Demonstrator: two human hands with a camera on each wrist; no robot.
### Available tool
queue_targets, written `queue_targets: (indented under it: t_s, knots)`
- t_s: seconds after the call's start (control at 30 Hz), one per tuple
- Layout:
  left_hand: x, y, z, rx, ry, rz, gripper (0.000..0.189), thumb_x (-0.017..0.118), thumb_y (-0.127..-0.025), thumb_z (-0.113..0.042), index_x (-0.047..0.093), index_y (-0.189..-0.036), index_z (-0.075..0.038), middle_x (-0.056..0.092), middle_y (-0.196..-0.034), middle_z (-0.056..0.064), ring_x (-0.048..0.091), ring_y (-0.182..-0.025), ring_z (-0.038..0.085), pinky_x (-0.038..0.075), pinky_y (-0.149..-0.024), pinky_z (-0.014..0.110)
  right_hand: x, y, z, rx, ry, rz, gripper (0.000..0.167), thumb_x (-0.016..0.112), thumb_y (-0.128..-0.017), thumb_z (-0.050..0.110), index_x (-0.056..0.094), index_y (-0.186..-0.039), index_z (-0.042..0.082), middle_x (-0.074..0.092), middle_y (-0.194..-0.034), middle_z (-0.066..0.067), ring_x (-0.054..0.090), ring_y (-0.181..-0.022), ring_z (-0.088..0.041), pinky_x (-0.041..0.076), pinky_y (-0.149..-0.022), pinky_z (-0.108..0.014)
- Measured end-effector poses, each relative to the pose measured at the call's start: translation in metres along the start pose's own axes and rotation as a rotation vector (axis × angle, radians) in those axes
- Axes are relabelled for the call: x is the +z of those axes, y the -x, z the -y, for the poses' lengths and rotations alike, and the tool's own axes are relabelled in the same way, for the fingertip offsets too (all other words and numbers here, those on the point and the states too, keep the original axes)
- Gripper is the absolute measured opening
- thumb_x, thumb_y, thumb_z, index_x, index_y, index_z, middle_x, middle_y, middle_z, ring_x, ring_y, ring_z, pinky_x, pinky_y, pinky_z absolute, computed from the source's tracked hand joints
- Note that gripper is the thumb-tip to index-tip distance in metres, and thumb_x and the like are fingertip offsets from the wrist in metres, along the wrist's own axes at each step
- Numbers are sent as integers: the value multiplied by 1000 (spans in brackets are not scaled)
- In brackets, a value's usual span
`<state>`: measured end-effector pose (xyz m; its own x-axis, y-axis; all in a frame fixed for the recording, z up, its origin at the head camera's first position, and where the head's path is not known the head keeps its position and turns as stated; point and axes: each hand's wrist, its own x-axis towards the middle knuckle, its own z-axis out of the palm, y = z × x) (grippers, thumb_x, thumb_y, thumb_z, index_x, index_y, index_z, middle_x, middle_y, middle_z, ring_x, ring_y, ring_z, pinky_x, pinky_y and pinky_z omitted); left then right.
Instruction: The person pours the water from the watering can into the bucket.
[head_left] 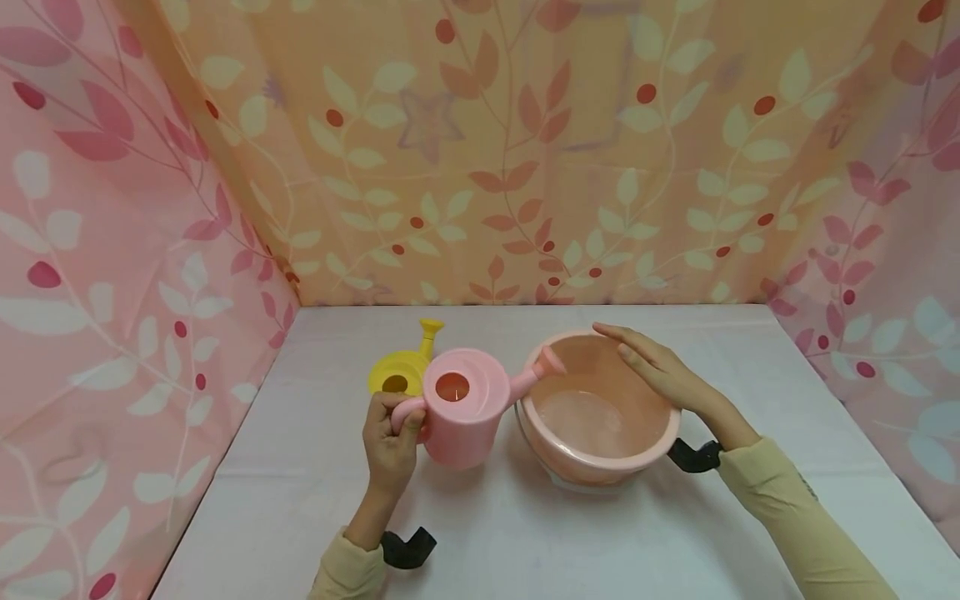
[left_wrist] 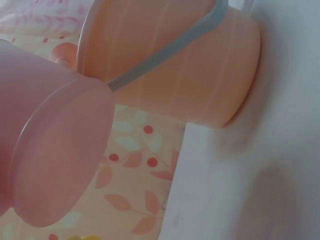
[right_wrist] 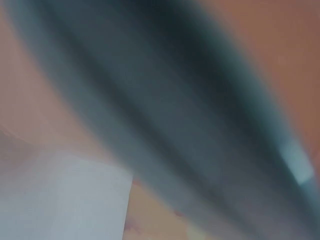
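Observation:
My left hand (head_left: 392,446) grips the handle of a pink watering can (head_left: 463,429), fingers and thumb curled round it. The can is held upright above the table, its spout reaching over the left rim of a peach-pink bucket (head_left: 600,458). In the left wrist view, the can's underside (left_wrist: 65,155) faces the camera, and a grey bail handle (left_wrist: 165,55) hangs down along the bucket's side. My right hand (head_left: 660,371) lies with straight fingers on the bucket's far right rim. Close and blurred, the grey handle (right_wrist: 150,115) fills most of the right wrist view.
Behind the pink can stands a small yellow watering can (head_left: 397,368), partly hidden by it. The white-covered table (head_left: 300,492) ends at a floral cloth backdrop (head_left: 510,150), with more floral cloth on both sides. Black wrist mounts (head_left: 408,548) stick out beside both sleeves.

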<state>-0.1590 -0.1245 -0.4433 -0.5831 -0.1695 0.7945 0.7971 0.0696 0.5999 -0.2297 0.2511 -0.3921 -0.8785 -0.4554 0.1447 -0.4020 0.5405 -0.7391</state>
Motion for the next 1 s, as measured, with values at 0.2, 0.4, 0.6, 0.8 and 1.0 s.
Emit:
queue_targets:
  t_s: [0.2,0.4,0.6,0.8,1.0]
  knots:
    - [-2,-9,1,-12,37,45,38,65,-84,-17,45,-89,16,56,-84,4,51,-70,5,44,-56,12,-1,0,1,-10,8,-2,41,35,-102,22,36,-142,27,36,-146,-3,29,-135,-29,22,-104,-60]
    - [-3,-17,-2,-27,62,83,39,66,-84,-17,46,-89,16,58,-85,2,52,-73,5,45,-59,12,-1,0,1,-20,-4,-7,40,35,-101,21,36,-141,27,37,-145,-1,30,-135,-26,23,-105,-58]
    - [-4,-21,-4,-69,47,94,40,65,-84,-20,47,-90,15,58,-85,-2,52,-74,4,47,-61,12,0,-1,0,-19,-9,-3,40,35,-101,22,36,-141,27,37,-145,-1,30,-135,-25,23,-105,-58]
    - [-5,-24,-3,-129,45,107,44,65,-84,-26,47,-90,15,57,-86,-8,53,-71,2,47,-59,13,0,-1,0,-21,-5,1,40,35,-101,24,36,-141,28,37,-145,-1,30,-135,-25,23,-105,-58]
    - [-6,-29,-1,-145,50,125,46,65,-84,-28,47,-88,14,56,-84,-11,52,-68,-1,46,-55,12,0,0,-1,-31,-4,-3,41,36,-101,20,37,-141,27,38,-145,0,31,-134,-25,23,-105,-56]
